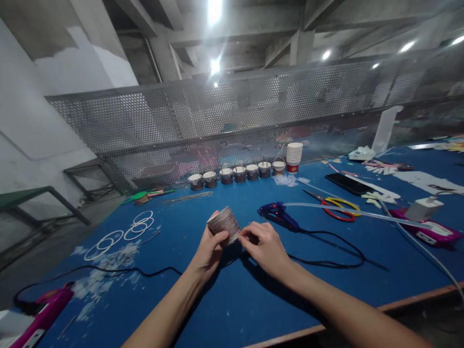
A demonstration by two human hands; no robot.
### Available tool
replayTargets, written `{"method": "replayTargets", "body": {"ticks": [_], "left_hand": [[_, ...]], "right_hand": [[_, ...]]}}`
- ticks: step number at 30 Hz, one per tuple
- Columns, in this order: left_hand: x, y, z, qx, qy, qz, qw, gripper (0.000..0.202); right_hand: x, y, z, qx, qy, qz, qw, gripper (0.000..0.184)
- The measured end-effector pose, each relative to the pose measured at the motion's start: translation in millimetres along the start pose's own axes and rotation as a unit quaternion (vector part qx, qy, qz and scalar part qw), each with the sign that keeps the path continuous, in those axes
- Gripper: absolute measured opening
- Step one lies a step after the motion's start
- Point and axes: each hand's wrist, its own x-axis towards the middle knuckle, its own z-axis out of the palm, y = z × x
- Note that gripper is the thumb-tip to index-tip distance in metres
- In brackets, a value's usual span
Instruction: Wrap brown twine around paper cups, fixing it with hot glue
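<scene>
My left hand (210, 249) grips a small cup (225, 225) wound round with brownish-grey cord. The cup lies tilted on its side in the fingers, thumb on the near side. Close against its right end is my right hand (264, 242), thumb and fingertips pinched together; whatever they pinch is too small to make out. To the right of the hands a blue hot glue gun (279, 213) rests on the table, a long clear glue stick (319, 206) running from its back. Several dark-wrapped cups (239, 175) with white tops stand in a row behind.
A stack of paper cups (294, 155) ends the row. Scissors (337, 207) and a black phone (348, 184) lie at right. White rings (108, 240) and scraps lie left. Magenta power strips (431, 232) and black cables (340, 265) occupy both sides. Perforated metal panels (217, 113) line the back.
</scene>
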Motion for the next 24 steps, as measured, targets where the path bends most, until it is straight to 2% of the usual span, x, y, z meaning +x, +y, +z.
{"method": "replayTargets", "body": {"ticks": [5,10,15,24], "left_hand": [[3.1,-4.1,0.1,0.035,0.02,0.012,0.999,0.066],[5.5,-5.0,-0.7,0.042,0.017,0.016,0.999,0.064],[3.0,-2.8,0.0,0.028,0.008,0.002,1.0,0.056],[5.7,-3.5,-2.1,0.014,0.012,0.015,1.0,0.058]], "right_hand": [[-1.5,0.0,0.6,-0.006,0.02,-0.038,0.999,0.016],[-2.1,3.1,2.6,-0.017,0.061,-0.101,0.993,0.019],[-1.5,5.3,3.5,-0.023,0.058,-0.088,0.994,0.018],[-1.3,2.4,0.8,-0.007,0.038,-0.067,0.997,0.013]]}}
